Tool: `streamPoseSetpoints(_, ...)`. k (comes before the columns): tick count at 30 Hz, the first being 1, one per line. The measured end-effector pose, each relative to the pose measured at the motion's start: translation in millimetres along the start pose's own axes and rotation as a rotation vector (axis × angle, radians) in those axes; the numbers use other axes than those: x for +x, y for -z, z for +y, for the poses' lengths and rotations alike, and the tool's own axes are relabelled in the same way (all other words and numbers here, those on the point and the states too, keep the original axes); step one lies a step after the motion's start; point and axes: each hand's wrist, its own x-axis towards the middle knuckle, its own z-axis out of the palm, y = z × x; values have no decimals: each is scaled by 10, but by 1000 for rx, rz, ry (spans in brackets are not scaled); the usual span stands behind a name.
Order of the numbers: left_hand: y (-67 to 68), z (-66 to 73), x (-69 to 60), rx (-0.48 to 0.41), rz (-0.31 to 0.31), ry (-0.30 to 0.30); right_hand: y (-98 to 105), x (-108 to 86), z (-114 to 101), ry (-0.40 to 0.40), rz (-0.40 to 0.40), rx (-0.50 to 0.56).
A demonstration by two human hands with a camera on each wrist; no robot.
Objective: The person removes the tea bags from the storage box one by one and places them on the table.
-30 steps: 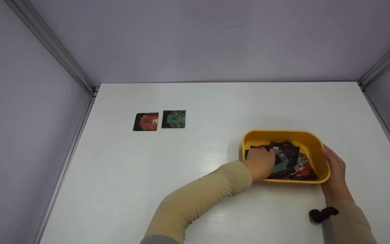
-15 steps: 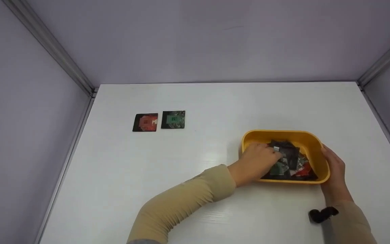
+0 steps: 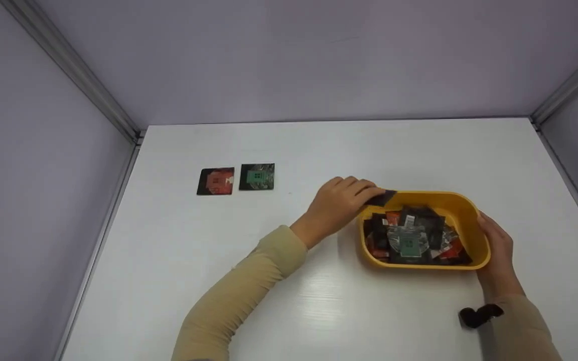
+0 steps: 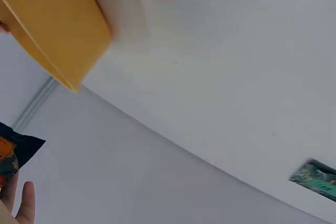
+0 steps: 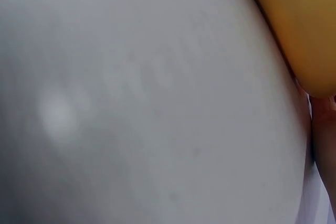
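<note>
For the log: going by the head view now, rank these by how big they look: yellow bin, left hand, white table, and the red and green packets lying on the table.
1. White table
2. Yellow bin
3. Left hand
Red packet and green packet: smallest, too alike to rank.

We find no word, brand or number we can read. Near the table's (image 3: pixel 319 150) far left corner lie a packet with a red panel (image 3: pixel 216 182) and another packet with a green panel (image 3: pixel 257 176). In the yellow box (image 3: pixel 462 220) we see a second green panel (image 3: pixel 410 247) toward the near rim and a white label (image 3: pixel 409 221) farther back; their marks are too small for us to make out.
</note>
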Motion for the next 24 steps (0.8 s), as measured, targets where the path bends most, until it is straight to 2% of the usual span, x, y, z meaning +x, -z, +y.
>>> streamPoseSetpoints(4,-98,-256,-119,-14,65,81,7,-8,-8,-20,6,-65)
streamPoseSetpoints(7,-182,-414,-203,-22,74,148,12,-14,-8,-27,16,-85)
streamPoseSetpoints(14,-348,-677,-400,-2,-32,314,12,-10,-4,-49,24,-63)
streamPoseSetpoints(18,-426,-799,-506,-20,-83,410,2,6,-6,-54,31,-57)
streamPoseSetpoints(21,-478,-872,-564,-32,-150,468,-2,9,-7,-42,36,-45)
streamPoseSetpoints(24,-523,-930,-603,-21,-248,518,-11,16,11,-9,30,-15)
